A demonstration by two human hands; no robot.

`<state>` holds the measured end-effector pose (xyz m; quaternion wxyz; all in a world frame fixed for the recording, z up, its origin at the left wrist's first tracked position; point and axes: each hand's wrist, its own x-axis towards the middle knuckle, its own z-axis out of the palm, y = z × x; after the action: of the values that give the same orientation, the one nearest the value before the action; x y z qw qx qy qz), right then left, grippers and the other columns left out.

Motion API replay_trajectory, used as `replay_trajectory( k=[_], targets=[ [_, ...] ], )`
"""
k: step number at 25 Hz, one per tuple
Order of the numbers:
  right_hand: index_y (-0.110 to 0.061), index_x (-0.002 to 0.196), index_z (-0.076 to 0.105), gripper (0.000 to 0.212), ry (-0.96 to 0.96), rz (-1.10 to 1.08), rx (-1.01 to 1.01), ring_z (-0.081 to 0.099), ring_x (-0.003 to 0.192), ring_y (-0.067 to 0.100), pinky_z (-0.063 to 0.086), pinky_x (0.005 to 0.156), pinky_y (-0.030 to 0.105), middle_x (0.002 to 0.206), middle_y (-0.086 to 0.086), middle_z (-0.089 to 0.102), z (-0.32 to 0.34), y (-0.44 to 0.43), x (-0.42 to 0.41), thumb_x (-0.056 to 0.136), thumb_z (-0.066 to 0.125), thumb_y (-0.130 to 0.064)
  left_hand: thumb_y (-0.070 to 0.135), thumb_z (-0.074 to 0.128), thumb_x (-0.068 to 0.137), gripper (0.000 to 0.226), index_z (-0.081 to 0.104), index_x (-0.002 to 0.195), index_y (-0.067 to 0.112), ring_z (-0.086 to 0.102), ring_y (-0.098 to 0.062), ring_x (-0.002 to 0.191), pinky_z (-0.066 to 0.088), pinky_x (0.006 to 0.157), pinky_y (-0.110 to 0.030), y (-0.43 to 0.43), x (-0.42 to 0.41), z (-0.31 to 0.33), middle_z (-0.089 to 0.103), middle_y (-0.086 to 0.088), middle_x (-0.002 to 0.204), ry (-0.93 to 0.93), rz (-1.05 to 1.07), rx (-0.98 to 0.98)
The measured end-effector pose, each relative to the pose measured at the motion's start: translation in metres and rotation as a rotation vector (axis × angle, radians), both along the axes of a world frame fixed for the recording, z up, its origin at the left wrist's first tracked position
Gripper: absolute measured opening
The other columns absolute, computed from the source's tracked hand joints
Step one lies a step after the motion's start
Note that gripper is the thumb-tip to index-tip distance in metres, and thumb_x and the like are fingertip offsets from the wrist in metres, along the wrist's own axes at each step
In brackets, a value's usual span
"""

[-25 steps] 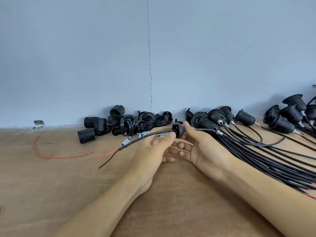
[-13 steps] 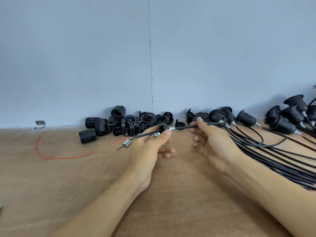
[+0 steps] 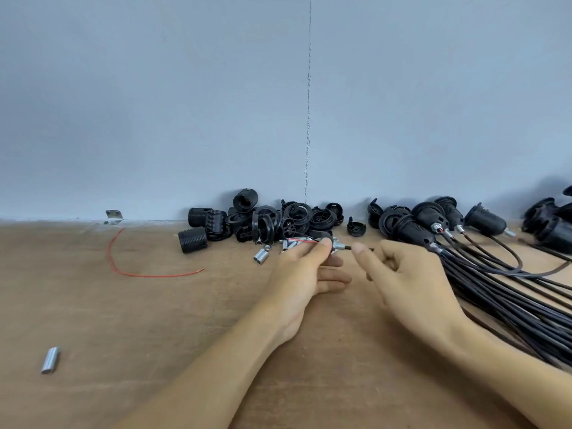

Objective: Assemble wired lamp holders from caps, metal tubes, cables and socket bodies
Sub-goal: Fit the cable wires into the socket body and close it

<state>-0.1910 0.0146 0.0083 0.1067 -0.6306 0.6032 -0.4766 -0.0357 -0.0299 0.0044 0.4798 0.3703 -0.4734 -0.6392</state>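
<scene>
Nearest, on the brown wooden tabletop [image 3: 154, 320], one short silver metal tube [image 3: 50, 360] lies alone, well apart from everything else and off to the left. Farther in, the left hand [image 3: 305, 270] pinches a small black plastic cap [image 3: 322, 234] between thumb and forefinger. A stubby silver tube [image 3: 339, 245] pokes out of the cap toward the right, and a thin red wire end [image 3: 301, 240] trails left across the fingers. Just beside it, the right hand [image 3: 414, 277] pinches the thin black cable [image 3: 348, 247] that leaves that tube, its other fingers curled under.

The cable's long axis runs left to right between the two hands, roughly parallel to the wall. So the part being built sits at the left fingertips, and the right hand is the one placed to draw or feed along that line (my reading: cap and tube are being seated on the cable before a socket body goes on).

Around the left fingertips lie loose silver tubes [image 3: 261, 256], at least four, some hidden by the fingers. One loose red wire [image 3: 123, 269] curves at the left. Farther back are:
- four ribbed black socket bodies [image 3: 192, 240];
- a tangle of black caps and rings [image 3: 297, 213], too overlapped to count;
- one lone black cap [image 3: 356, 228];
- at least five finished black lamp holders [image 3: 484, 218], whose leads gather into a cable bundle [image 3: 501, 292] beside the right forearm.
</scene>
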Motion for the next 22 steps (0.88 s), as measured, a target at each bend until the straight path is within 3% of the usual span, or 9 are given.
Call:
replay_trajectory(
  k=[2, 4, 5, 8, 12, 17, 19, 21, 22],
  targets=[
    [-0.027, 0.064, 0.057, 0.035, 0.140, 0.140, -0.163, 0.043, 0.050, 0.006, 0.033, 0.051, 0.017, 0.053, -0.012, 0.048, -0.004, 0.007, 0.008, 0.093, 0.064, -0.043, 0.029, 0.056, 0.104, 0.024, 0.072, 0.096, 0.014, 0.072, -0.018, 0.081, 0.060, 0.078, -0.034, 0.002, -0.005, -0.006, 0.077, -0.003, 0.090, -0.208, 0.020, -0.135],
    [-0.030, 0.085, 0.065, 0.007, 0.286, 0.177, -0.310, 0.053, 0.073, 0.005, 0.039, 0.066, 0.013, 0.077, -0.016, 0.054, -0.007, 0.006, 0.011, 0.092, 0.066, -0.031, 0.038, 0.055, 0.103, 0.029, 0.071, 0.081, 0.027, 0.060, -0.003, 0.067, 0.047, 0.068, -0.027, 0.002, -0.005, -0.009, 0.069, 0.011, 0.071, -0.467, 0.116, -0.298],
    [-0.025, 0.100, 0.068, 0.008, 0.326, 0.171, -0.320, 0.054, 0.088, 0.005, 0.041, 0.079, 0.015, 0.094, -0.014, 0.056, -0.007, 0.003, 0.008, 0.092, 0.067, -0.025, 0.042, 0.054, 0.103, 0.035, 0.068, 0.072, 0.034, 0.052, 0.000, 0.058, 0.040, 0.060, -0.026, 0.001, -0.004, -0.008, 0.062, 0.015, 0.061, -0.564, 0.152, -0.355],
    [-0.021, 0.133, 0.057, 0.045, 0.344, 0.195, -0.124, 0.050, 0.118, 0.006, 0.039, 0.104, 0.024, 0.124, -0.010, 0.052, -0.012, -0.007, 0.003, 0.089, 0.070, -0.016, 0.054, 0.049, 0.100, 0.045, 0.059, 0.057, 0.046, 0.047, -0.003, 0.048, 0.029, 0.052, -0.030, -0.002, 0.000, -0.009, 0.052, 0.016, 0.047, -0.785, 0.191, -0.459],
    [-0.028, 0.130, 0.060, 0.045, 0.312, 0.261, -0.059, 0.064, 0.096, 0.008, 0.048, 0.081, 0.022, 0.112, -0.012, 0.069, -0.012, -0.013, 0.003, 0.090, 0.069, -0.010, 0.070, 0.045, 0.084, 0.053, 0.070, 0.067, 0.027, 0.056, -0.007, 0.054, 0.045, 0.052, -0.034, -0.003, 0.000, -0.018, 0.060, 0.007, 0.053, -0.886, 0.253, -0.517],
    [-0.038, 0.129, 0.060, 0.043, 0.350, 0.215, -0.038, 0.063, 0.087, 0.008, 0.045, 0.076, 0.016, 0.100, -0.014, 0.070, -0.011, -0.014, -0.003, 0.090, 0.070, -0.022, 0.082, 0.051, 0.074, 0.060, 0.065, 0.064, 0.025, 0.058, -0.003, 0.057, 0.040, 0.052, -0.025, -0.012, 0.013, -0.011, 0.059, 0.012, 0.054, -0.792, 0.510, -0.462],
    [-0.039, 0.129, 0.060, 0.043, 0.406, 0.209, 0.006, 0.060, 0.087, 0.002, 0.041, 0.074, 0.009, 0.099, -0.019, 0.067, -0.014, -0.016, -0.004, 0.089, 0.071, -0.026, 0.065, 0.058, 0.086, 0.042, 0.065, 0.073, 0.025, 0.059, -0.006, 0.071, 0.042, 0.060, -0.030, -0.022, 0.026, -0.008, 0.060, 0.011, 0.064, -0.779, 0.650, -0.495],
    [-0.040, 0.128, 0.061, 0.041, 0.452, 0.197, 0.014, 0.057, 0.085, -0.003, 0.039, 0.073, 0.006, 0.093, -0.026, 0.061, -0.015, -0.017, -0.004, 0.089, 0.071, -0.030, 0.039, 0.064, 0.091, 0.014, 0.069, 0.092, 0.026, 0.056, -0.019, 0.095, 0.044, 0.079, -0.037, -0.032, 0.040, -0.006, 0.063, 0.007, 0.087, -0.852, 0.813, -0.521],
    [-0.040, 0.127, 0.061, 0.041, 0.457, 0.193, 0.011, 0.057, 0.085, -0.003, 0.039, 0.072, 0.007, 0.092, -0.028, 0.059, -0.015, -0.017, -0.003, 0.089, 0.071, -0.031, 0.031, 0.065, 0.090, 0.013, 0.069, 0.102, 0.026, 0.051, -0.023, 0.107, 0.041, 0.088, -0.039, -0.037, 0.046, -0.007, 0.063, 0.003, 0.101, -0.915, 0.882, -0.502]
  ],
)
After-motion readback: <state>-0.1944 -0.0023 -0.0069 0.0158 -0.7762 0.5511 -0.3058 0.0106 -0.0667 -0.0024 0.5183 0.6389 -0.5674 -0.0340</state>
